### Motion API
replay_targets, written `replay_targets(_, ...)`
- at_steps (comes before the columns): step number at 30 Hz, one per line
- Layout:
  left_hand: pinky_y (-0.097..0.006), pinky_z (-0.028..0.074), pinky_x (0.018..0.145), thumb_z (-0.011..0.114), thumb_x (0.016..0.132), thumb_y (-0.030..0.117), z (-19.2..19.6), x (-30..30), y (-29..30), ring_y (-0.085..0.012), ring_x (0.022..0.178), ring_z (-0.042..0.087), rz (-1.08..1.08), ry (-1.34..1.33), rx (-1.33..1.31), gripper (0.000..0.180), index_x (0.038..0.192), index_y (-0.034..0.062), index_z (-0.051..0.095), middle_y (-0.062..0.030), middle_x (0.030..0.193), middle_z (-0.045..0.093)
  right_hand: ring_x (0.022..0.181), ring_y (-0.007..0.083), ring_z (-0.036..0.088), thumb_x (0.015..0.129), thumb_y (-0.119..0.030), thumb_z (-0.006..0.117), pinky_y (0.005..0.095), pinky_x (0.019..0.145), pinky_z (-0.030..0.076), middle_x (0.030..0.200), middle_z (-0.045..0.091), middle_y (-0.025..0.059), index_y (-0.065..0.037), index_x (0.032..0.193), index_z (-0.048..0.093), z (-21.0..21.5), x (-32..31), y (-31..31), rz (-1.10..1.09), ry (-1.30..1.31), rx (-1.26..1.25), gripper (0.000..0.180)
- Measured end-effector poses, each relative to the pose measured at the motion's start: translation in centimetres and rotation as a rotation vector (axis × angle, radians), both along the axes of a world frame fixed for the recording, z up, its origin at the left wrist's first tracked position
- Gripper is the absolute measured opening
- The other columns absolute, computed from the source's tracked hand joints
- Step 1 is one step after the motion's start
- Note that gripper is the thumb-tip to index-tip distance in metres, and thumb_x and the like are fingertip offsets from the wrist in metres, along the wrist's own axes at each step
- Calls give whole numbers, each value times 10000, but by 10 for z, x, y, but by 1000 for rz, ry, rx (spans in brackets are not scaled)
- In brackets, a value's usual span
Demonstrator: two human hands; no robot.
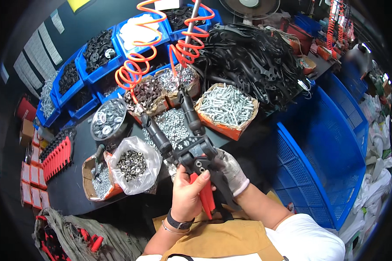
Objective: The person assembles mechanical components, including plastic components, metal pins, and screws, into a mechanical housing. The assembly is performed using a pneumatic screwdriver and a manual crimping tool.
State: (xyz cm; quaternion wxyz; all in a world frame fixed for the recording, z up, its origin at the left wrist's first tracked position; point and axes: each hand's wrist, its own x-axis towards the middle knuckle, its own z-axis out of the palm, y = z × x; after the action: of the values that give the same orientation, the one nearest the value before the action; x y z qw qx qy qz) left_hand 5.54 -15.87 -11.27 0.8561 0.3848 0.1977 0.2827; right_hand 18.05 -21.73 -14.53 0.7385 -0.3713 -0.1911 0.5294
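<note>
Left hand [186,191], one, bare: pinches the red handle of a two-handled tool [207,196] between thumb and curled fingers; wears one black wristwatch [180,224]. Right hand [233,172], one, in a pale work glove: closes about the same tool's black upper part from the right; fingertips hidden. Two-handled tool, one: lies between both hands, before the tan apron [228,237], one handle red, one black.

Just beyond: power drivers, two, black, one at left [158,137], one at right [191,115]; coiled orange hoses, two, above. Loose nuts [172,126], one heap, uncounted.

Left side: clear bag of nuts [154,165], one; carton of small hardware [87,176], one; clear tub of oval metal pieces [109,121], one; red handles [59,155], one row.

Right side: carton of bolts [226,129], one; black curved parts [248,65], one large pile; large blue crates [298,161], at least two.

Rear: blue bins [93,77], at least five; wall sheets [38,50], several, white, writing too small to read.
</note>
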Motion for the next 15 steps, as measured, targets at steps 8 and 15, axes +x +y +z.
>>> replay_targets(8,-280,554,671,626,894,44,-3,5,-3,-135,852,630,1,-34,-42,392,1240,67,445,-52,1055,604,544,109,613,900,-247,655,248,426,541,803,639,55,-38,1009,532,-2,-2,-9,-182,-126,-48,266)
replay_targets(15,-289,511,648,541,917,63,1,6,-12,-166,896,618,-33,18,-39,356,1257,73,435,-68,1114,601,744,137,629,908,-345,632,336,479,560,890,633,5,-149,1026,575,-14,6,-15,-25,293,-118,236)
